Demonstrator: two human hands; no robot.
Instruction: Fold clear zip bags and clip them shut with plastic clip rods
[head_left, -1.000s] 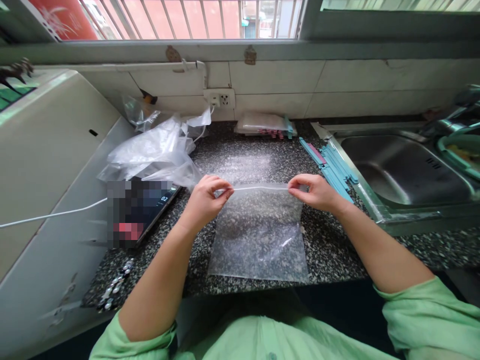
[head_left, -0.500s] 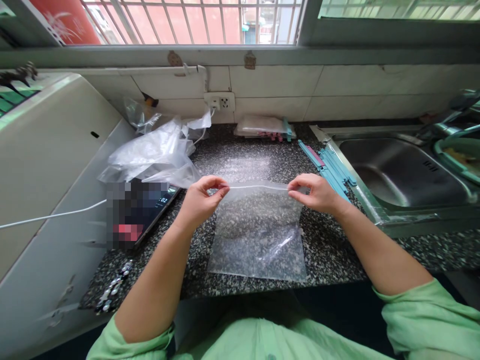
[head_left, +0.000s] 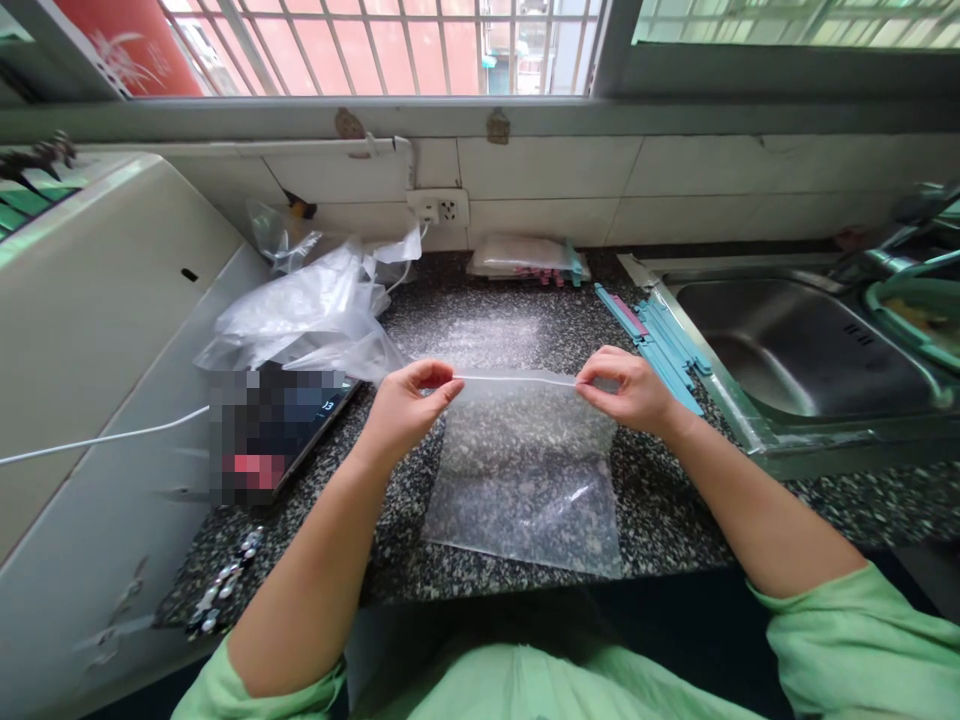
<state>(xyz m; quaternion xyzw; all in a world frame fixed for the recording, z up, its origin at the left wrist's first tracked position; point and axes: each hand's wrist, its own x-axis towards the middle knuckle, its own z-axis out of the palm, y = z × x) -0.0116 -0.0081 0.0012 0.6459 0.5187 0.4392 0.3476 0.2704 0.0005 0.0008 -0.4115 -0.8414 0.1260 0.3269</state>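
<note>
A clear, flat plastic bag lies over the speckled countertop, its top edge toward the wall. My left hand pinches the left end of that edge between thumb and forefinger. At the other end my right hand grips the right corner in the same kind of pinch. Between the hands the edge runs nearly straight as a whitish line. Just beyond my right hand lie several turquoise plastic sealing strips, one pink strip among them.
Crumpled clear plastic bags are heaped at the left, behind a phone with a white cable. A packed bag with pink and turquoise pieces rests by the wall. On the right is a steel sink. A beaded string lies at front left.
The bag's lower edge has swung slightly right and toward me. Both hands keep their pinch on its top edge, the left a touch lower. The whole view has shifted slightly.
</note>
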